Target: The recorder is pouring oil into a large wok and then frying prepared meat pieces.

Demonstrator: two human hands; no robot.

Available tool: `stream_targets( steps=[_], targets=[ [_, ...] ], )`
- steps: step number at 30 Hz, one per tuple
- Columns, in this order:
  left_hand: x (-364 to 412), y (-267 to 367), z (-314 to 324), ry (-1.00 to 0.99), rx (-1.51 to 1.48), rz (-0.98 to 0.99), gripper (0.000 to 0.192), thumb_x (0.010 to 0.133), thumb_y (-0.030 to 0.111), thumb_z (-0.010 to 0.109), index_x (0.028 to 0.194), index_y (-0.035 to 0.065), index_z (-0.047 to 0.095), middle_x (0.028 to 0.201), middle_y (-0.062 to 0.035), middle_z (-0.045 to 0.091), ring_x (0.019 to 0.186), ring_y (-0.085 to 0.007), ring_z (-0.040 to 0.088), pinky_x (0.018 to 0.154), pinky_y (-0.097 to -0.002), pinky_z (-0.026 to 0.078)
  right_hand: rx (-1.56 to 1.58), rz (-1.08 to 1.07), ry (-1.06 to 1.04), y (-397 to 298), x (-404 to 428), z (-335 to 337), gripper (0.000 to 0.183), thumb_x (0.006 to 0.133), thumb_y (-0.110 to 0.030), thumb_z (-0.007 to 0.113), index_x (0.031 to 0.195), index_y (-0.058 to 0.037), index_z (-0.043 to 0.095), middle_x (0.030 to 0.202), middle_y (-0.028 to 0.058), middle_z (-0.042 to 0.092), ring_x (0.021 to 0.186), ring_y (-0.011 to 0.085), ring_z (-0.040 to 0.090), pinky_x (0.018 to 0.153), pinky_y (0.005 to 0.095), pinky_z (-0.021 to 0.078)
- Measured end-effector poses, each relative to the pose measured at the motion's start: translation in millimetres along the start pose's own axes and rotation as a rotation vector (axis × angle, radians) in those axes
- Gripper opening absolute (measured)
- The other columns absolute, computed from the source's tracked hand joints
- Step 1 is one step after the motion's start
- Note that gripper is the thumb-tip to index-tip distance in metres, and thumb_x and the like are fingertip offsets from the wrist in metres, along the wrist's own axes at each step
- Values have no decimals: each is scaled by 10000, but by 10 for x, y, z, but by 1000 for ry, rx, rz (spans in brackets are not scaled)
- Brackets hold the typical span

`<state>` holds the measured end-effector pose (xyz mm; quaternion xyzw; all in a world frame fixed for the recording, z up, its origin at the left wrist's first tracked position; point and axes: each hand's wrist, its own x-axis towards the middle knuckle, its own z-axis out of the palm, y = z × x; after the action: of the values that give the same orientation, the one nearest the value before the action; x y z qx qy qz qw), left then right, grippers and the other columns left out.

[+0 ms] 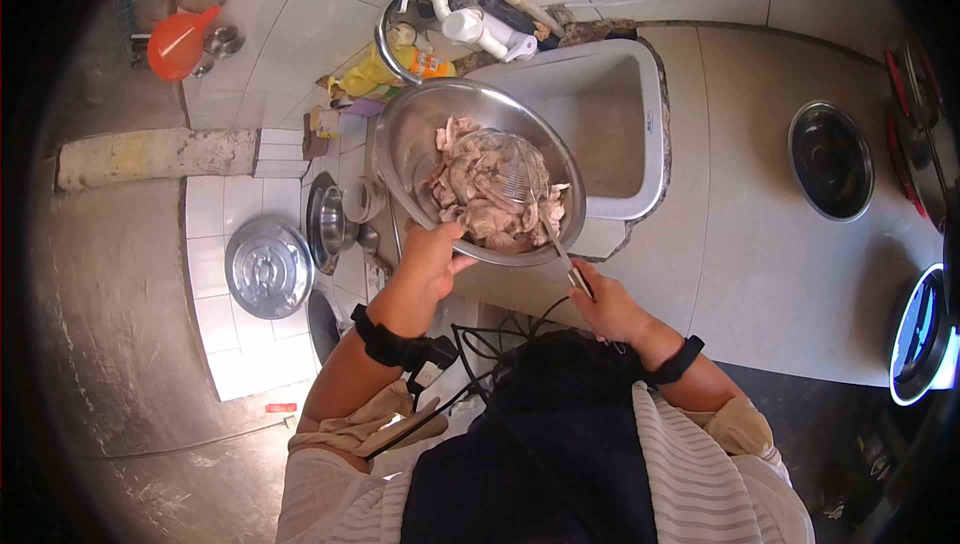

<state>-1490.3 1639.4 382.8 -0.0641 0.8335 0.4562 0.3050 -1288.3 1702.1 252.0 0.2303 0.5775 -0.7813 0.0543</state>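
Note:
My left hand (437, 257) grips the near rim of a large stainless steel bowl (409, 112), which is tilted over the left part of the sink. Pieces of pale meat (491, 225) lie in the bowl. In my right hand (606, 302) is the handle of a wire-mesh skimmer (517, 169), its round head resting on or just above the meat. Part of the meat shows through the mesh. The fingers of my left hand are partly hidden beneath the bowl.
Behind the bowl is a white sink (611, 131) with a white plastic tap (469, 26). Yellow bottles (382, 71) stand at its left. A metal bowl (831, 161) sits on the right counter. Further left are a metal lid (270, 268) and an orange funnel (178, 45). Black cables (487, 341) hang near my waist.

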Motion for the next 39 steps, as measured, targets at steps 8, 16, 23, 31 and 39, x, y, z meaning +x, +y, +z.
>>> stream_targets(
  steps=[8,16,23,31,39],
  targets=[
    [-31,43,19,-45,12,-22,332,796,0,469,1118,-65,415,1100,-173,480,965,-313,534,786,-477,499,-4,12,-1,-23,0,-36,472,863,-190,453,1276,-16,307,769,208,601,428,245,562,469,348,482],
    [-24,53,38,-16,19,-34,336,809,-4,448,1141,-44,413,1110,-159,482,985,-306,525,804,-478,490,-8,-11,7,-29,-5,-61,464,862,-188,458,1269,-15,315,784,211,599,438,251,563,474,352,481],
    [-72,94,83,-39,35,-15,330,807,-2,457,1132,-45,424,1110,-156,485,978,-297,531,792,-475,496,26,-58,21,38,18,-49,480,872,-190,452,1287,-10,292,564,100,517,370,172,489,397,302,415],
    [-51,98,92,-18,43,-32,321,812,-6,455,1131,-31,438,1096,-152,498,970,-295,539,782,-464,510,31,-28,2,-6,7,-72,475,875,-181,443,1288,-9,285,554,92,510,366,167,482,389,300,411],
    [5,50,56,-16,46,-22,329,811,-10,440,1140,-17,437,1107,-148,494,968,-287,541,773,-460,512,24,-36,-3,-13,7,-86,483,875,-182,445,1292,-6,277,531,82,494,365,169,483,389,302,408]
  ],
)
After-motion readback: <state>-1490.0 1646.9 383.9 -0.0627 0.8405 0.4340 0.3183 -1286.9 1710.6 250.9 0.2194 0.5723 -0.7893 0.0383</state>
